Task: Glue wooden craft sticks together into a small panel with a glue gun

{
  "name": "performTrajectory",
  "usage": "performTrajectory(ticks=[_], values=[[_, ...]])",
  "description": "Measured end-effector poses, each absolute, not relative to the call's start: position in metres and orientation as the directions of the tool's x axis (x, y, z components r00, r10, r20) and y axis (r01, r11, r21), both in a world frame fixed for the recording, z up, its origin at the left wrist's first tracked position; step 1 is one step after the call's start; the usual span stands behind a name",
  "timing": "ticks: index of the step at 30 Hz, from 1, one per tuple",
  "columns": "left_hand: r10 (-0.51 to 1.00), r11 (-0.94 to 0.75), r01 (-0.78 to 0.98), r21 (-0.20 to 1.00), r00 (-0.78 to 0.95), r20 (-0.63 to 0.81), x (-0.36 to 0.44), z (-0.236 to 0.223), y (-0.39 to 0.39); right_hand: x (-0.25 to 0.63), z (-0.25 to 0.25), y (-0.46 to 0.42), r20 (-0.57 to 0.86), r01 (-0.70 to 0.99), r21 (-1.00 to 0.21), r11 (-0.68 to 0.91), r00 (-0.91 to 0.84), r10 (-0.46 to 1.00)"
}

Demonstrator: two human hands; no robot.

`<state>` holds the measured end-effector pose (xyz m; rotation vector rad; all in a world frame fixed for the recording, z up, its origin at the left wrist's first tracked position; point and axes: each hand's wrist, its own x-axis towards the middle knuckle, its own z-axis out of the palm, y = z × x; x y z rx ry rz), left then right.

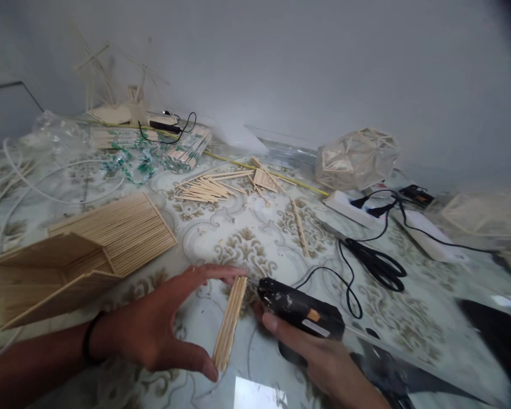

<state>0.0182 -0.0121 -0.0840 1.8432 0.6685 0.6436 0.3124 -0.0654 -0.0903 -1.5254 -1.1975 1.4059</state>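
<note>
My left hand (pixel 162 324) grips a narrow strip of joined wooden sticks (pixel 230 324) by its two ends, thumb at the near end and fingers at the far end. In my right hand (pixel 319 358) is a black glue gun (pixel 300 309), its nozzle at the strip's far right corner. A clear glue stick juts from the gun's back. Left of my hands stands an open box built of wooden sticks (pixel 46 272), beside a flat panel of sticks (pixel 123 233).
Loose sticks (pixel 208 187) lie mid-table, with bagged sticks (pixel 187 147) behind. Black-handled scissors (pixel 375 264), a white power strip (pixel 353 209) and cables are on the right. Another pair of scissors (pixel 387 369) lies beside my right wrist. A faceted stick frame (pixel 357 159) stands near the wall.
</note>
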Motion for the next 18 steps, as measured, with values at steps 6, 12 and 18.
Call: performTrajectory(ticks=[6, 12, 18], values=[[0.722, -0.249, 0.196, 0.949, 0.69, 0.047, 0.018, -0.076, -0.012, 0.315, -0.089, -0.053, -0.342, 0.212, -0.909, -0.359, 0.113, 0.933], [0.714, -0.285, 0.186, 0.94, 0.696, 0.079, 0.017, -0.069, -0.014, 0.339, -0.095, -0.013, 0.032, 0.716, -0.698, 0.014, 0.011, 0.999], [0.704, -0.364, 0.103, 0.926, 0.681, 0.201, 0.023, -0.074, -0.017, 0.367, -0.08, 0.001, 0.047, 0.743, -0.653, 0.146, -0.153, 0.987]])
